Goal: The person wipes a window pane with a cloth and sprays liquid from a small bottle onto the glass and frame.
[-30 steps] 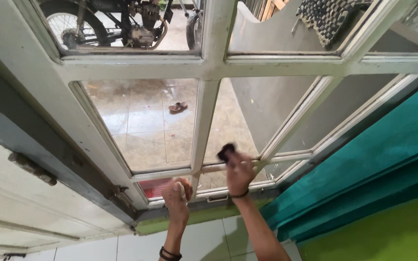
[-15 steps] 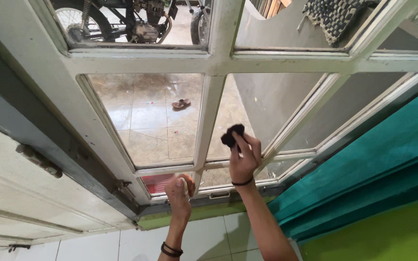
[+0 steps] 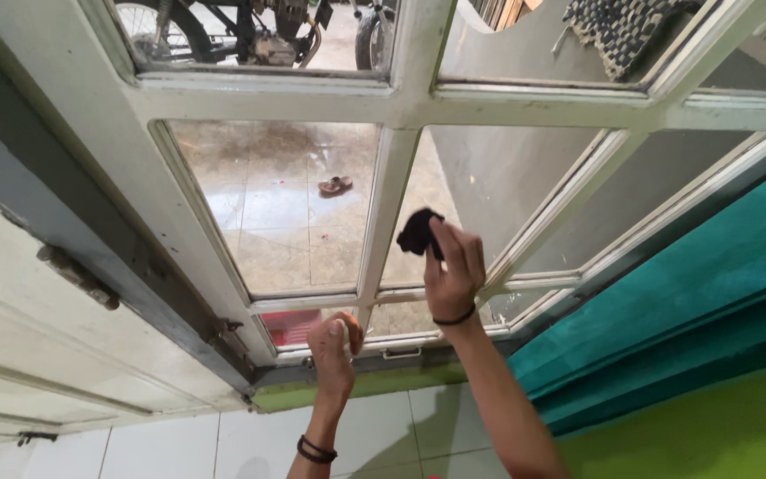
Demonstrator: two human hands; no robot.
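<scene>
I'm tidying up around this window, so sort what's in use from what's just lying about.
In use:
right hand pressing a black cloth to the window pane
left hand gripping an orange object at the white frame

Lying about:
sandal
motorcycle
woven mat

The right hand (image 3: pixel 454 270) has climbed the glass pane (image 3: pixel 441 200) with its dark cloth (image 3: pixel 418 232), from just above the lower bar a second ago to about halfway up now, the cloth pressed beside the upright bar (image 3: pixel 383 213). The left hand (image 3: pixel 333 348) has shifted a little to the right along the bottom of the frame, and the whole view has tipped slightly, so the sandal (image 3: pixel 335 185) outside sits higher in the picture
</scene>
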